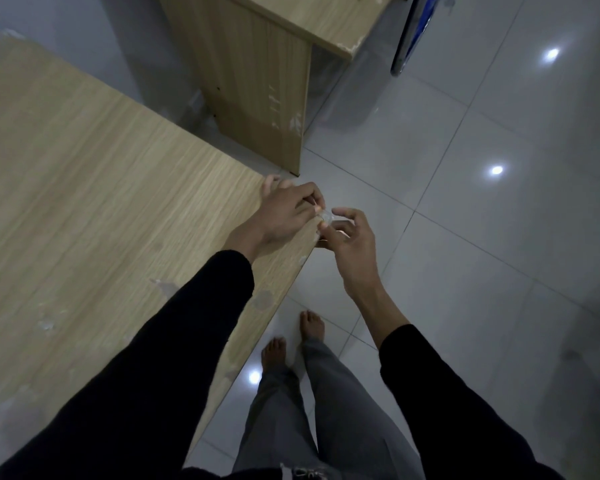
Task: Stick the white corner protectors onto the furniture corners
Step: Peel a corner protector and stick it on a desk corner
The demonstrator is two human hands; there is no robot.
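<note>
The left hand [284,213] reaches across the desk [118,202] and pinches a small pale corner protector [330,221] with curled fingertips. Its outer fingers spread back toward the desk's top, probably to steady the wrist. The right hand [350,244] comes in from the floor side with its fingers curled round the other side of the same piece, so the two hands meet on it. The piece is small and partly covered, so I cannot tell its exact shape or whether a backing strip is still on it.

The protector is held in the air just off the near corner of the desk, where the hands hide the corner itself. It does not look seated on the wood yet. Holding it from both sides fits either peeling the sticky face or turning the piece to line it up with the corner. Working this close to the corner keeps the last move short.

A second desk [264,81] stands further off, its chipped corner [350,50] bare. Bare feet [293,337] rest on the grey tiled floor [465,237].
</note>
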